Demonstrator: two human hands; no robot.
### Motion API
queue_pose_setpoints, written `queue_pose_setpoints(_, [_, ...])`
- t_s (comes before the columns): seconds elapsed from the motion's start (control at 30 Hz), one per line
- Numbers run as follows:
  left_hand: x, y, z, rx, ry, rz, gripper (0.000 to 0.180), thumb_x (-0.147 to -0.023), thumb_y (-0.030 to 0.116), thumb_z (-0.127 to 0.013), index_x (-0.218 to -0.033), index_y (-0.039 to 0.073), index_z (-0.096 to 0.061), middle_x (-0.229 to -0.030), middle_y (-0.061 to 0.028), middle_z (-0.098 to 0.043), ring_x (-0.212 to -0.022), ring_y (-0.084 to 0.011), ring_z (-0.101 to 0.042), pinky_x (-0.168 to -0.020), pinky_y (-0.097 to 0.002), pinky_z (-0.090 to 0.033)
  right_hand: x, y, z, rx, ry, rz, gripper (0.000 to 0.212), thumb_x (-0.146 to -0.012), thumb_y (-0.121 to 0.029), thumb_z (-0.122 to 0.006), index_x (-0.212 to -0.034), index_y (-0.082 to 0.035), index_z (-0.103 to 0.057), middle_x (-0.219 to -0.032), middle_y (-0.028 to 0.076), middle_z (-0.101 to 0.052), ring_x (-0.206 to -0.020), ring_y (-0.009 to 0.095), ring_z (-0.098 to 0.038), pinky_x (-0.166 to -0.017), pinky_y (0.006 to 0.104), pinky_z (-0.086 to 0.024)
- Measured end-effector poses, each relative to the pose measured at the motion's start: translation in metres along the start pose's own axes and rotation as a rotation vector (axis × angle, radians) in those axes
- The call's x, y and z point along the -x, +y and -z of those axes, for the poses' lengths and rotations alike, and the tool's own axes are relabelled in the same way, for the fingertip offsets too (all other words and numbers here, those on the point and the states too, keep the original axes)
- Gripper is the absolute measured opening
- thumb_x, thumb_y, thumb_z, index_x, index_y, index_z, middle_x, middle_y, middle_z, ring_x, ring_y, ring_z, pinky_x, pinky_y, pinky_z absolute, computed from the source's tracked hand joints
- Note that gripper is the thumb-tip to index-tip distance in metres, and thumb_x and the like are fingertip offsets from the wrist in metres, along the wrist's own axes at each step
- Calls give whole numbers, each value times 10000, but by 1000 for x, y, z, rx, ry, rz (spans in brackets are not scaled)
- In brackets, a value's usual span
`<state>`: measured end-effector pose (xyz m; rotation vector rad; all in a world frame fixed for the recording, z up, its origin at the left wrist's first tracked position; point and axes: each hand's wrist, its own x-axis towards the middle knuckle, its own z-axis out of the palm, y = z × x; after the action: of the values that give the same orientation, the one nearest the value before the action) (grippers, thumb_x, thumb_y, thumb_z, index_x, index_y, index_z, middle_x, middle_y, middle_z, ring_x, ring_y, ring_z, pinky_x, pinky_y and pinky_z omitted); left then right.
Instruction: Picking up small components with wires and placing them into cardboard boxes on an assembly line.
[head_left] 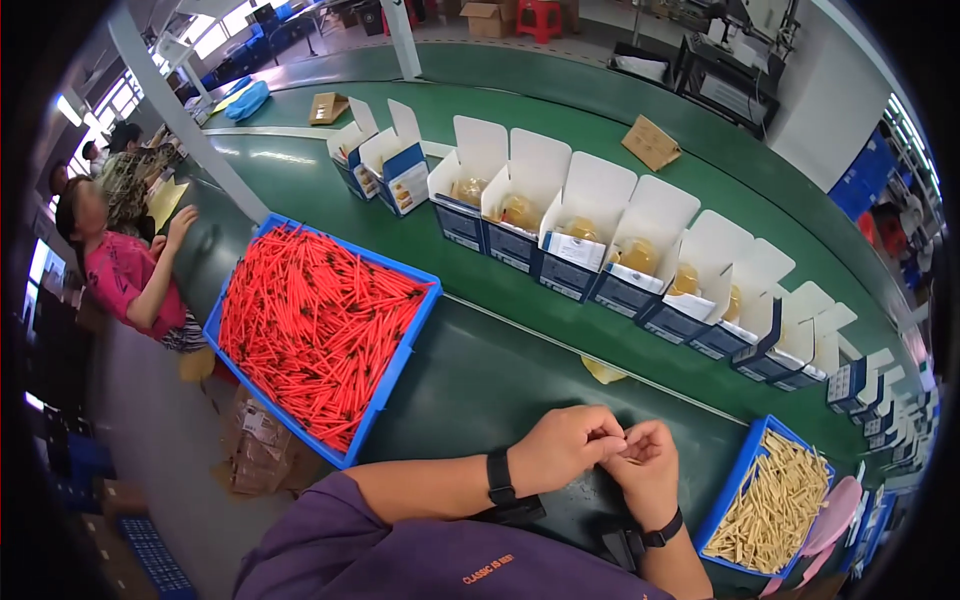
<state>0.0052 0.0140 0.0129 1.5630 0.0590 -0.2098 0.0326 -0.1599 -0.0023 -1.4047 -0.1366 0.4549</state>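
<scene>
Above the near part of the dark green table, my left hand (565, 447) and my right hand (645, 470) meet at the fingertips. Both are closed in a pinch, and whatever sits between the fingers is hidden or too small to name. To the left stands a blue tray (392, 378) heaped with thin red sticks (310, 325) that have dark ends. A smaller blue tray (727, 492) to the right of my right hand holds many pale yellow, thin pieces (770, 495). Some tiny dark bits lie on the table below my hands.
Beyond a rail, a row of open white-and-blue boxes (570, 265) with amber round items stands on a green conveyor belt (420, 240). A brown cardboard piece (651, 142) lies farther back. A pink fan-shaped item (838, 510) is beside the right tray. A person in pink (128, 275) sits at left.
</scene>
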Motion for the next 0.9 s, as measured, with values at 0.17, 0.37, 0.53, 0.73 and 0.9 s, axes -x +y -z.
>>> queue_pose_setpoints(0.17, [-3, -7, -7, 353, -46, 66, 91, -938, 73, -664, -978, 2, -625, -892, -64, -676, -783, -116, -648, -701, -253, -529, 2, -8, -1, -362, -71, 17, 228, -871, 7, -681, -1075, -31, -586, -965, 95, -684, -777, 131, -653, -720, 270, -544])
queue_pose_setpoints(0.37, [-4, -2, -11, 378, 34, -11, 67, -950, 33, -636, -973, -16, -597, -906, -79, -684, -775, -114, -651, -689, -247, -528, 6, -10, 12, -224, 5, -60, 170, -960, -66, -623, -1110, 12, -637, -897, 65, -683, -730, 126, -645, -704, 264, -537])
queue_pose_setpoints(0.53, [-7, -7, -16, 196, 73, -45, 105, -933, 77, -671, -932, 1, -599, -855, -61, -672, -765, -101, -648, -652, -245, -518, 7, -12, 10, -53, -13, -110, 176, -971, -93, -616, -1099, 17, -664, -848, 67, -679, -712, 123, -644, -668, 250, -530])
queue_pose_setpoints(0.73, [-14, -20, -17, 240, 103, 43, 125, -938, 110, -667, -905, 11, -600, -782, -28, -638, -665, -68, -578, -587, -226, -468, 6, 1, 11, -93, -43, -56, 190, -963, -92, -637, -1111, 23, -668, -854, 49, -685, -705, 103, -649, -665, 231, -534])
queue_pose_setpoints(0.9, [-10, -10, -20, 99, 19, 19, 121, -976, 114, -614, -1049, 18, -612, -770, 2, -622, -586, -30, -492, -522, -200, -394, 1, -6, 24, -69, 49, 9, 185, -959, -88, -645, -1110, 16, -669, -850, 45, -684, -724, 103, -658, -670, 233, -539])
